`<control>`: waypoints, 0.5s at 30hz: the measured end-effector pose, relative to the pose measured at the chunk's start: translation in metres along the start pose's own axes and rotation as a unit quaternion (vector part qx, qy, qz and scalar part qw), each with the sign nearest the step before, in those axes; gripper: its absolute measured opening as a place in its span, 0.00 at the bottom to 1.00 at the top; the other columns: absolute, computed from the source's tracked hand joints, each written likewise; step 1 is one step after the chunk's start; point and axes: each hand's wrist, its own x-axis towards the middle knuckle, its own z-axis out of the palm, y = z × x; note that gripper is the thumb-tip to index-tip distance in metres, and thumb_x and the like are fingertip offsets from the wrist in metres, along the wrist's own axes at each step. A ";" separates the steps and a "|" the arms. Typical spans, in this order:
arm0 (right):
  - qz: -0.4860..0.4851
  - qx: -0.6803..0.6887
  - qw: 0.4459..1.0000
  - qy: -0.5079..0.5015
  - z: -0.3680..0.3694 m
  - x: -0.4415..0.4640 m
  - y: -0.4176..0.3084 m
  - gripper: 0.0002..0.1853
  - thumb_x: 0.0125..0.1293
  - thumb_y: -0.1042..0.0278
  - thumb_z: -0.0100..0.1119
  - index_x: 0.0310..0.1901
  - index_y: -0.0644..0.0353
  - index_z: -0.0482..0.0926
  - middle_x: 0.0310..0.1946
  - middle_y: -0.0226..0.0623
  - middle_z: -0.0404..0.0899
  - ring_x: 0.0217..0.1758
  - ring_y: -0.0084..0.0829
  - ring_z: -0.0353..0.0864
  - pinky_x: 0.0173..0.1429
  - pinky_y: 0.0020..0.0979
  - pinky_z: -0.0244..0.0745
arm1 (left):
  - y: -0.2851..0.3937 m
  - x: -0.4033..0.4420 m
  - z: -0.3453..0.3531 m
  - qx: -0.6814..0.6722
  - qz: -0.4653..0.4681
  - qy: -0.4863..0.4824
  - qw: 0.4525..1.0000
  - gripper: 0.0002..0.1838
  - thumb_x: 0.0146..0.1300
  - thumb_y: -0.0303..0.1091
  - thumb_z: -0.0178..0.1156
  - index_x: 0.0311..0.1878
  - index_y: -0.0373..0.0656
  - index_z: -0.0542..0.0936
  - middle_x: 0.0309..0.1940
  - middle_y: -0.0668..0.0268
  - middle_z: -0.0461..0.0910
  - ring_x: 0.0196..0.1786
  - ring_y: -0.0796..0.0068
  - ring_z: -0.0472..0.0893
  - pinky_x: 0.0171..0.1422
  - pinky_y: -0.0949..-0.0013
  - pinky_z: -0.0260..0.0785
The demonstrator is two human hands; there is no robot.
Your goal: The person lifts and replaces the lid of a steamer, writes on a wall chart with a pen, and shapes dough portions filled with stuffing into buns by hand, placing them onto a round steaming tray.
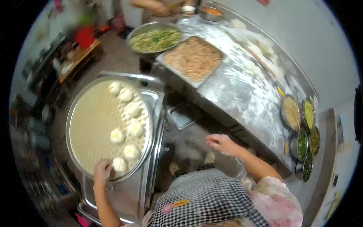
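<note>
My left hand is at the lower edge of a large round steamer tray, its bent fingers against the side of a white bun. More buns sit along the right part of the tray, among them one just up and right of the touched bun. My right hand hangs over the floor between the tray and the floured table, fingers curled with thumb near them; whether anything small is inside cannot be made out.
A steel table dusted with flour carries a square pan of filling, dough and several bowls at its right end. A bowl of chopped greens stands at the back. Another person's hand is at the top.
</note>
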 end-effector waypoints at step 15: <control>0.055 0.116 0.991 0.027 -0.126 -0.083 0.179 0.18 0.65 0.69 0.51 0.55 0.66 0.71 0.49 0.44 0.77 0.50 0.34 0.78 0.55 0.31 0.72 | -0.032 0.026 0.043 0.062 -0.284 0.134 0.947 0.10 0.50 0.31 0.63 0.34 0.35 0.80 0.27 0.57 0.80 0.31 0.67 0.79 0.37 0.66 0.69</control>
